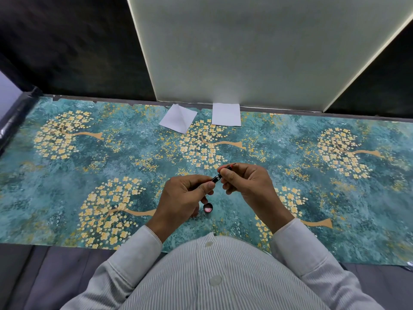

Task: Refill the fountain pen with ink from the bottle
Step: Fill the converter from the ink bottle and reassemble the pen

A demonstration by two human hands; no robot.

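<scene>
Both hands hold the pen above the cap: left hand pinches the barrel end, right hand grips the nib end. Judged step: unscrewing or rejoining the pen. No bottle visible; next needs ink access.

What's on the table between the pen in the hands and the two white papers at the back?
Nothing: head view shows only bare teal floral table covering between the black fountain pen and white papers.

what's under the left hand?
Below the left hand a small round black piece with a pinkish inside lies on the patterned table cover, probably a cap or the bottle's mouth. Anything further beneath the palm is hidden.
</scene>
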